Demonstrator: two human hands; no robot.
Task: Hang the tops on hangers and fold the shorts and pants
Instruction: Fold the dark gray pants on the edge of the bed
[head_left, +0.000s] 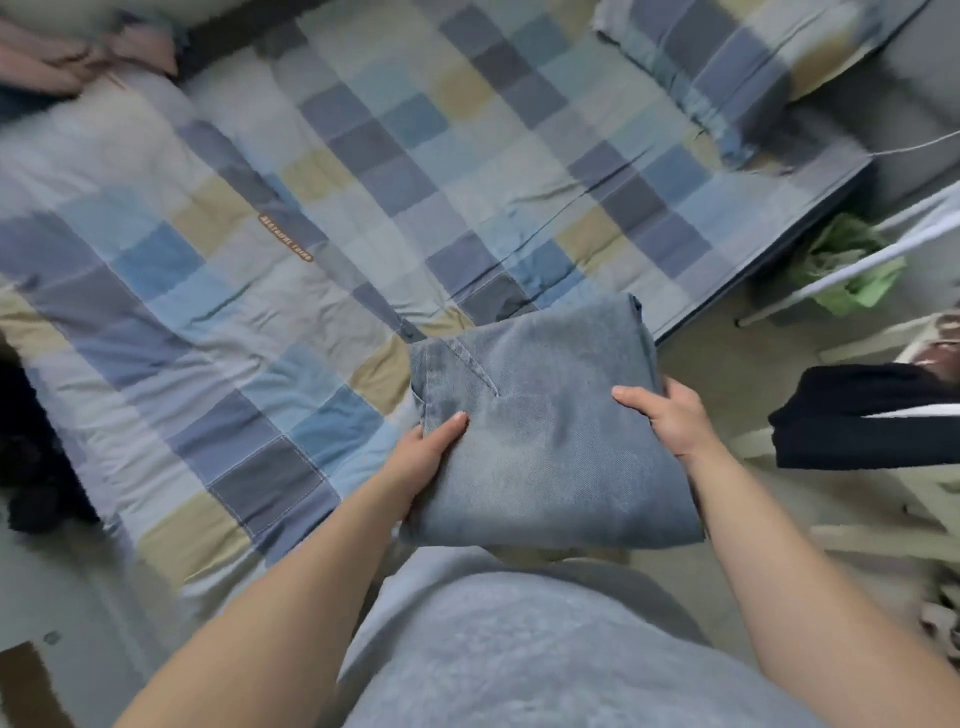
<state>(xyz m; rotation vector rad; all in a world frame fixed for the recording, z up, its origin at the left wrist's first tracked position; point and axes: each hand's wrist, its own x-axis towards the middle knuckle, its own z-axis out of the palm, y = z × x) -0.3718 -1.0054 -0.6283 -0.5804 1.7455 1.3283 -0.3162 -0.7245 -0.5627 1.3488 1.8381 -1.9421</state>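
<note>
jeans (545, 447): folded, held above the bed (260, 208) edge
grip: left hand (415, 462) and right hand (670, 415) clamped on opposite sides, thumbs on top
tip: best laid down flat so the folds aren't lost

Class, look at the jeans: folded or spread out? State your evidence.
Folded: the jeans form a compact layered rectangle, gripped at each side by the left hand and right hand.

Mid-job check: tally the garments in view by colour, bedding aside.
Blue jeans: 1
Black garment: 1
Pink heap: 1
Total: 3
Green lump and dark lump at left are too blurred to count.
</note>
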